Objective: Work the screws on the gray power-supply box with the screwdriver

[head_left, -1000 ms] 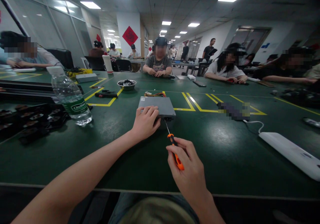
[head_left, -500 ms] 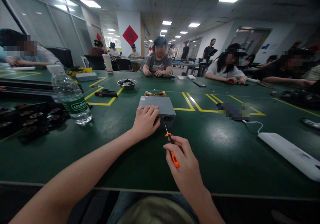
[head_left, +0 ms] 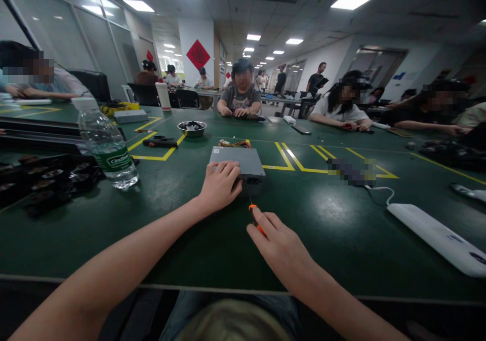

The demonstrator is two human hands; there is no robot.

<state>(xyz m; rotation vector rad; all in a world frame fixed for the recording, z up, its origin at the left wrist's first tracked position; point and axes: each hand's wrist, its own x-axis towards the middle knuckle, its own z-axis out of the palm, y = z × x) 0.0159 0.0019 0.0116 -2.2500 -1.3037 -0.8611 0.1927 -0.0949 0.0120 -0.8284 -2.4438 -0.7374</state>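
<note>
A grey metal box (head_left: 246, 161) with coloured wires (head_left: 233, 144) behind it lies on the green table. My left hand (head_left: 222, 181) is wrapped over its near left corner, fingers on the top and thumb at the front side. In my right hand (head_left: 275, 237) is an orange and black screwdriver (head_left: 253, 213); its thin shaft points up at the front face of the box, near a dark socket. Whether the tip touches the box cannot be made out.
Left of the box stand a water bottle (head_left: 114, 153), black parts (head_left: 49, 179), a metal bowl (head_left: 192, 129) and a black tool (head_left: 161, 142). A white power bank (head_left: 433, 234) with a cable lies right. People sit across the table.
My right hand has turned and closed further over the screwdriver handle, hiding more of it, and its forearm has swung to the right. My left hand still holds the box.
</note>
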